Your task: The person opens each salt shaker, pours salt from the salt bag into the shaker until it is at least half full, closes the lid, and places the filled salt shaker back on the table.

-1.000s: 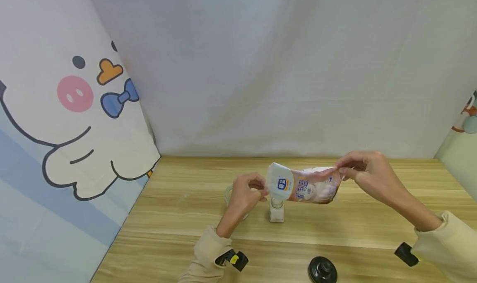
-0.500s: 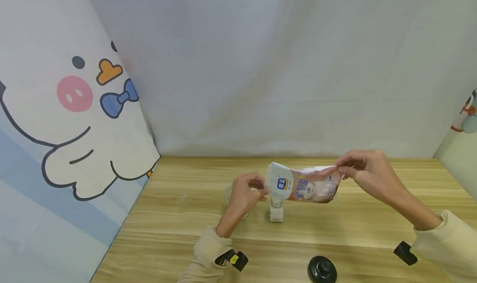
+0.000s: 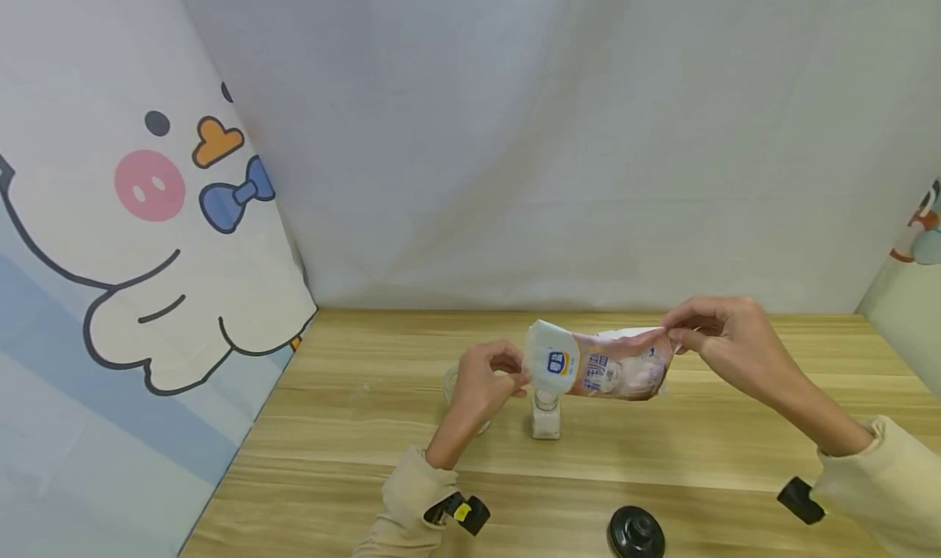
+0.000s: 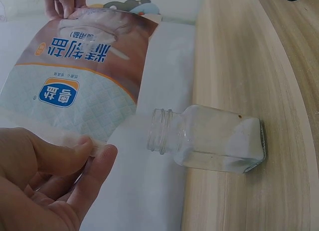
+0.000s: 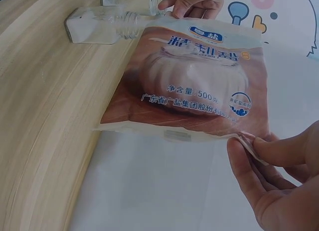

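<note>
A bag of salt, brown and white with blue lettering, is held on its side in the air by both hands. My left hand pinches the bag's white end between thumb and fingers. At the brown end, a corner is pinched by my right hand. Below the white end stands a small square glass bottle, upright on the table and lidless. White salt lies in its bottom. A faint whitish stream seems to run from the bag's corner toward the bottle's mouth in the left wrist view.
A round black lid lies near the table's front edge. Partly hidden behind my left hand is another clear glass container. The wooden table meets a pale cloth backdrop, with a cartoon print at the left.
Both hands and the bag keep almost the same pose. The bottle and the black lid have not moved.
</note>
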`<state>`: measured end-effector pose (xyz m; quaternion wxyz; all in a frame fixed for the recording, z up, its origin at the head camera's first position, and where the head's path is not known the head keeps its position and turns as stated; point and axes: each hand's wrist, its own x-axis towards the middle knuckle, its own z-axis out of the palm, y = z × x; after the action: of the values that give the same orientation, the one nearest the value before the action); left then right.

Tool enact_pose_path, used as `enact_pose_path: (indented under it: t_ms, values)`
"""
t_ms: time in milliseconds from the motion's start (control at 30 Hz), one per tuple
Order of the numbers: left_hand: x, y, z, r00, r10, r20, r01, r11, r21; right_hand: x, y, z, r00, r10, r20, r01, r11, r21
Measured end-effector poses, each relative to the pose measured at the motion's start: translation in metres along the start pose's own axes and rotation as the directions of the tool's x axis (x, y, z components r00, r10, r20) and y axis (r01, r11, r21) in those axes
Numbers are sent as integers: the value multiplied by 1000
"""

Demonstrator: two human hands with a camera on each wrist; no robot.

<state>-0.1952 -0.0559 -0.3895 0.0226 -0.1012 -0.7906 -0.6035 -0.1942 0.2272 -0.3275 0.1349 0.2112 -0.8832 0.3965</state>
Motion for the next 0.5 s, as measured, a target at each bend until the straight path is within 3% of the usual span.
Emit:
enact_pose_path:
  t_ms: [167,500]
  values:
    - [7,-19,2,1000,5,-3,-5,1000,11,0,1,0,1000,4,0,-4,1000,-3]
    - [9,-22,2,1000,22,-2,-22,1000,-13,0,4,2,1000,10,-2,-10,1000,-2]
